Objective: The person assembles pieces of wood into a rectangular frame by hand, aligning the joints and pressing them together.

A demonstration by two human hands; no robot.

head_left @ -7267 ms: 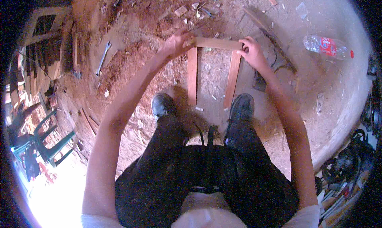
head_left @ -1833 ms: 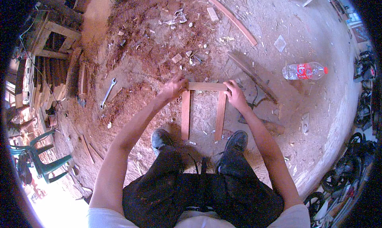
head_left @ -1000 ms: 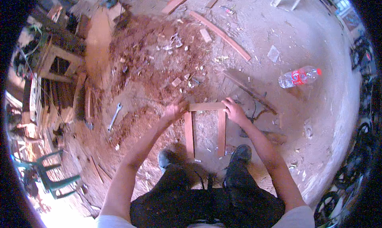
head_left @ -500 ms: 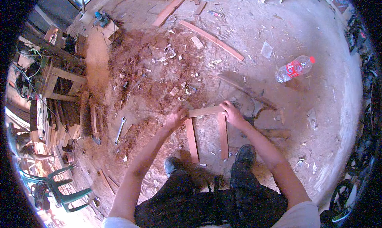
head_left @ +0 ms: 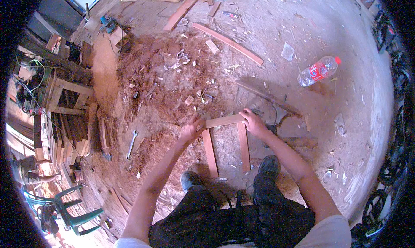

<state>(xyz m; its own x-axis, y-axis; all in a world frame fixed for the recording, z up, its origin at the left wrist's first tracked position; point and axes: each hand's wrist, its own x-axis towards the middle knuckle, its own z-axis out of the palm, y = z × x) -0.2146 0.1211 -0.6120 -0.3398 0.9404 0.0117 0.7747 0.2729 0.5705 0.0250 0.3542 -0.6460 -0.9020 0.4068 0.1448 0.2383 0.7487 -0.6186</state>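
Just in front of my dark shoes point(head_left: 269, 166), two reddish wooden slats point(head_left: 210, 153) run forward, side by side but apart, to a paler wooden crosspiece point(head_left: 224, 121) at their far ends. My left hand point(head_left: 193, 129) grips the crosspiece's left end and my right hand point(head_left: 253, 123) grips its right; I can't tell whether the joints are fixed. Off to the left lies a wrench point(head_left: 132, 144). Farther out, on the right, a dark wooden strip point(head_left: 268, 97) slants across the floor, then a red-capped clear plastic bottle point(head_left: 319, 71) on its side. Beyond lies a long reddish board point(head_left: 229, 44).
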